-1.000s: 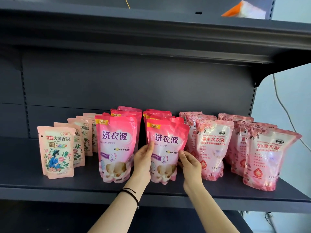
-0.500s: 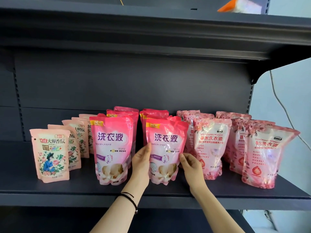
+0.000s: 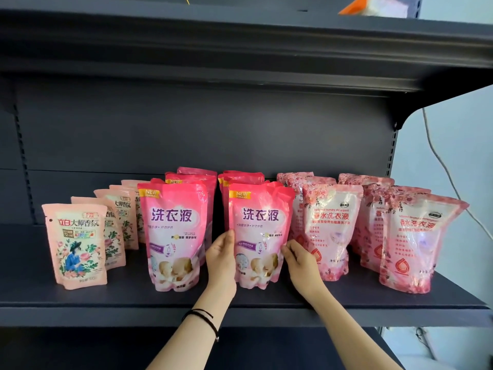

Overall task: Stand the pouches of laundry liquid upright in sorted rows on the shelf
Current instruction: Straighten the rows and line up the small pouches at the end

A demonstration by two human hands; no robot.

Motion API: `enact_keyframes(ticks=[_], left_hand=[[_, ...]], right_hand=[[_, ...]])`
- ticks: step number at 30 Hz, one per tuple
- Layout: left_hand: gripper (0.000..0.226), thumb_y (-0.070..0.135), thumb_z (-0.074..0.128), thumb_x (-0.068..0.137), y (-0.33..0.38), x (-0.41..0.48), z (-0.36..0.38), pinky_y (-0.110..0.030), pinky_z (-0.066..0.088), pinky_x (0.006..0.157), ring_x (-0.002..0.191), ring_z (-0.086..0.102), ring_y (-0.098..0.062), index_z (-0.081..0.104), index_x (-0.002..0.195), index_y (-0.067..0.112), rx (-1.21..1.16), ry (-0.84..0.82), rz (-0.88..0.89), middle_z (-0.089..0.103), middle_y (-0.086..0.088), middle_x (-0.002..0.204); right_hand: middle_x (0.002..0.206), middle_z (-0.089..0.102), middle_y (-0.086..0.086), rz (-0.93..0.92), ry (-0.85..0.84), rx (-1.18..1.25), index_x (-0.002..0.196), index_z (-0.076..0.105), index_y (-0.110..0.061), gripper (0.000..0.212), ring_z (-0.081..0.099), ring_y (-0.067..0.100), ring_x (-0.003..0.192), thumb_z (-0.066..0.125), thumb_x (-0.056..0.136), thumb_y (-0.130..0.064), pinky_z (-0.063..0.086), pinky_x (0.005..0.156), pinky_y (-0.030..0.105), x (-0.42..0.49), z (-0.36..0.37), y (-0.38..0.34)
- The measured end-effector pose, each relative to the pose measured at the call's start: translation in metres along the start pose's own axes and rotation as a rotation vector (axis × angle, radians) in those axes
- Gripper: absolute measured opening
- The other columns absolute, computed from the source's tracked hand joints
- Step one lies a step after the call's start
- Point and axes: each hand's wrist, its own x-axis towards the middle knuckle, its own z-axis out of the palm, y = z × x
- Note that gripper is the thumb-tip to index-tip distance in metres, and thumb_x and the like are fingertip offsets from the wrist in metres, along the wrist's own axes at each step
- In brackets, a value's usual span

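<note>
Mostly only the front of each row shows: the pouches behind expose just their top seals, so counts are unclear. Both forearms are cut off at the bottom edge and both thumbs are hidden. An orange-and-white item (image 3: 373,6) on the upper shelf (image 3: 240,41) is cropped by the top edge, can't identify it. The front pink pouch (image 3: 260,231) stands upright near the front of the shelf (image 3: 160,299), heading the right-hand pink row. The left hand (image 3: 221,259) lies flat along its left edge, fingers straight, clasping nothing. The right hand (image 3: 301,265) has bent fingers at its lower right edge; can't tell if they pinch it or only touch. Readable: a yellow "NEW FORMULA" tag and purple "洗衣液" on it and on the left pink pouch (image 3: 173,236); "立白 大师香氛" on the peach pouch (image 3: 76,244) at far left; "香水洗衣液" on the rose-print pouch (image 3: 330,231) and the far-right rose-print pouch (image 3: 418,244). Small print is illegible. The right hand covers the nearer rose-print pouch's lower left corner. Black bands (image 3: 205,320) circle the left wrist. A cable (image 3: 440,161) runs down the wall right of the shelving.
</note>
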Motion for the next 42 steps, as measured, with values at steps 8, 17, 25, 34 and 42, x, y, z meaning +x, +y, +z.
enact_keyframes(ticks=[8,17,25,34,42], left_hand=[[0.016,0.022,0.060,0.090,-0.007,-0.006,-0.011,-0.031,0.055,0.083,0.099,0.067,-0.016,0.068,0.103,0.016,-0.002,-0.038,-0.071,0.072,-0.003,0.105],[0.023,0.026,0.062,0.088,-0.018,-0.002,-0.017,-0.041,0.055,0.084,0.094,0.068,-0.026,0.068,0.101,0.007,-0.045,0.033,-0.174,0.072,-0.012,0.102],[0.013,0.024,0.060,0.091,-0.016,0.003,-0.015,-0.045,0.053,0.087,0.094,0.067,-0.027,0.064,0.095,0.012,-0.112,0.051,-0.211,0.071,-0.011,0.100],[0.013,0.024,0.056,0.093,-0.016,-0.001,-0.015,-0.037,0.055,0.076,0.088,0.066,-0.023,0.061,0.092,0.012,-0.080,0.028,-0.179,0.070,-0.010,0.098],[0.015,0.025,0.057,0.092,-0.015,0.004,-0.017,-0.042,0.055,0.082,0.094,0.066,-0.027,0.062,0.096,0.011,-0.114,0.047,-0.223,0.069,-0.012,0.103]], right_hand=[[0.087,0.071,-0.007,0.030,-0.139,-0.071,0.093,0.070,-0.016,0.016,0.063,0.004,0.082,0.054,0.096,-0.015,0.044,0.069,0.007,-0.008,-0.010,0.002],[0.084,0.074,-0.009,0.114,-0.116,0.078,0.084,0.074,-0.021,0.020,0.065,0.001,0.080,0.059,0.093,-0.013,0.046,0.071,0.008,-0.010,-0.010,-0.001],[0.081,0.066,0.007,0.038,-0.032,-0.057,0.084,0.059,-0.004,0.018,0.057,0.018,0.073,0.047,0.097,-0.005,0.042,0.064,0.013,-0.003,0.003,0.003],[0.082,0.072,-0.005,0.065,-0.249,-0.188,0.089,0.071,-0.019,0.009,0.065,0.007,0.078,0.063,0.091,-0.017,0.047,0.067,0.012,-0.008,-0.011,0.008],[0.074,0.063,-0.004,-0.147,-0.236,-0.547,0.079,0.058,-0.017,0.016,0.056,0.015,0.073,0.057,0.093,-0.024,0.049,0.065,0.036,-0.004,-0.015,0.013]])
